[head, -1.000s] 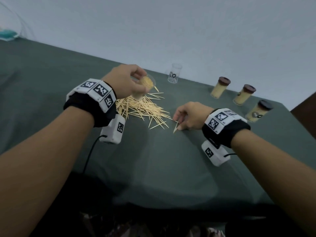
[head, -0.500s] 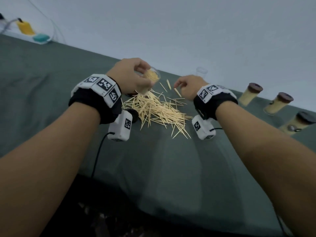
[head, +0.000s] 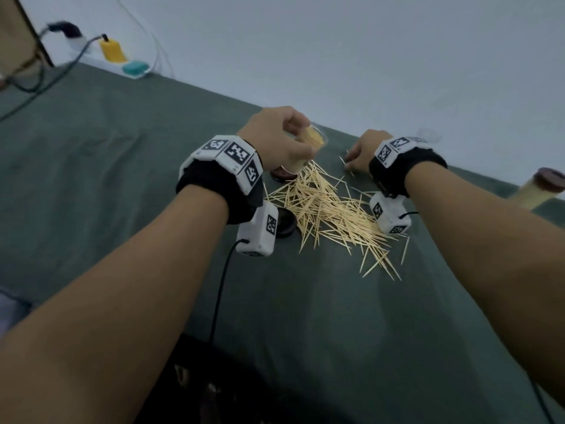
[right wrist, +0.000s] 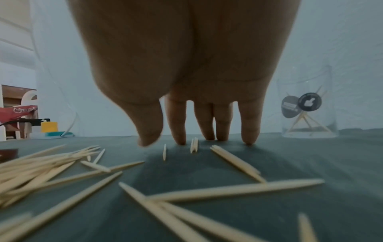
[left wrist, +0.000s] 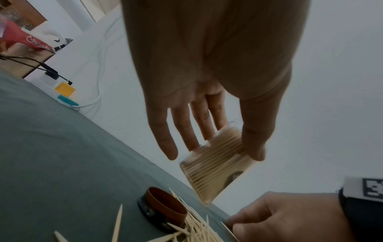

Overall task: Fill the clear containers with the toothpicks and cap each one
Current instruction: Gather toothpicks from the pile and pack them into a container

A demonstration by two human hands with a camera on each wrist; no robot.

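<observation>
On the green cloth (head: 128,228) a loose pile of toothpicks (head: 324,206) lies between the wrists. The left hand (head: 275,139) grips a nearly full clear container (left wrist: 215,165), tilted above the pile. The right hand (head: 362,151) reaches down with fingers extended, tips on the cloth among stray picks — nothing held yet. Filling seems in hand; next, pinching picks and feeding them in.
</observation>
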